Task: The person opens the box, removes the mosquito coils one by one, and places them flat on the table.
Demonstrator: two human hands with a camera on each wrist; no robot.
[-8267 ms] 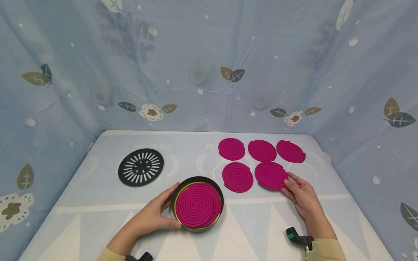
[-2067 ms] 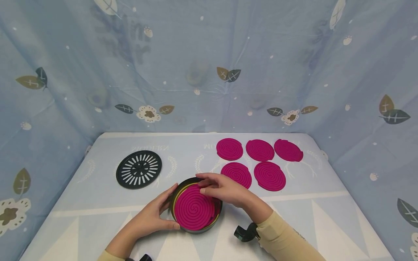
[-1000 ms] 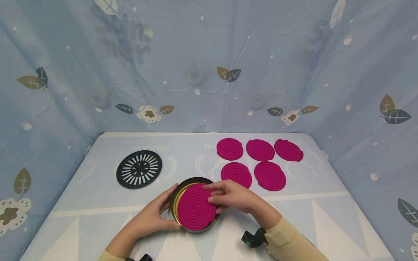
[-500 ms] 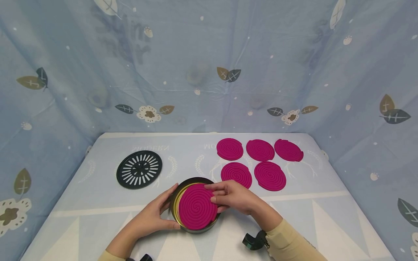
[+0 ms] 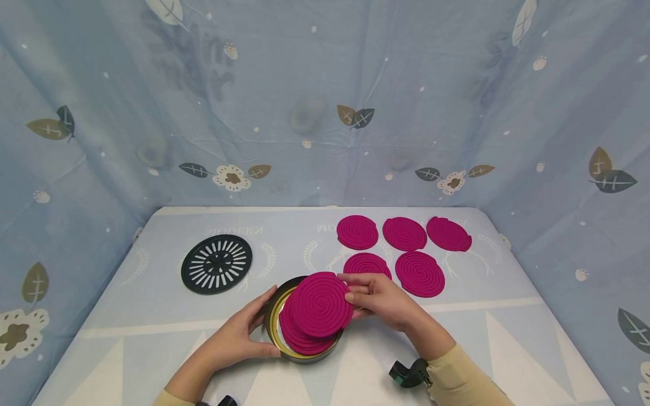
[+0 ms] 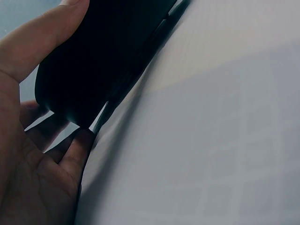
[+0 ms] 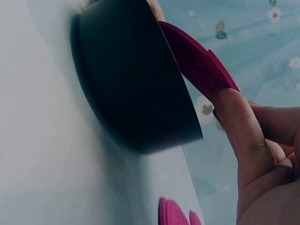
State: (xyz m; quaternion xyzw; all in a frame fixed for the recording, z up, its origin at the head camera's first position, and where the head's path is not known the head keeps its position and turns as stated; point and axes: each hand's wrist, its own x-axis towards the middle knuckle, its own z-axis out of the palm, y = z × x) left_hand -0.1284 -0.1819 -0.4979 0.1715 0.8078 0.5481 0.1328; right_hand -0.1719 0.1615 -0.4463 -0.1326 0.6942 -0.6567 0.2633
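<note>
My left hand (image 5: 233,337) holds the left side of a round dark tin (image 5: 290,286) with a gold-coloured inside, its thumb at the near side. In the left wrist view, the fingers (image 6: 75,157) bend against the tin's dark wall. A magenta mosquito coil (image 5: 322,304) is pinched at its right edge by my right hand (image 5: 383,299), tilted and raised over the tin's rim. Beneath it, more magenta coil (image 5: 303,341) lies in the tin; how many layers is hidden. The right wrist view shows thumb and fingers on the edge of the lifted coil (image 7: 199,58).
Several more mosquito coils (image 5: 420,274) lie in two rows at the back right of the table; my right hand partly covers one coil (image 5: 367,266). A black slotted round lid (image 5: 216,264) lies at the left. Patterned curtains (image 5: 304,101) stand behind and on both sides.
Earlier my right hand touched a coil on the table, then came to the tin. Now it has lifted the top coil up and right, baring another beneath. My left hand stays on the tin.
</note>
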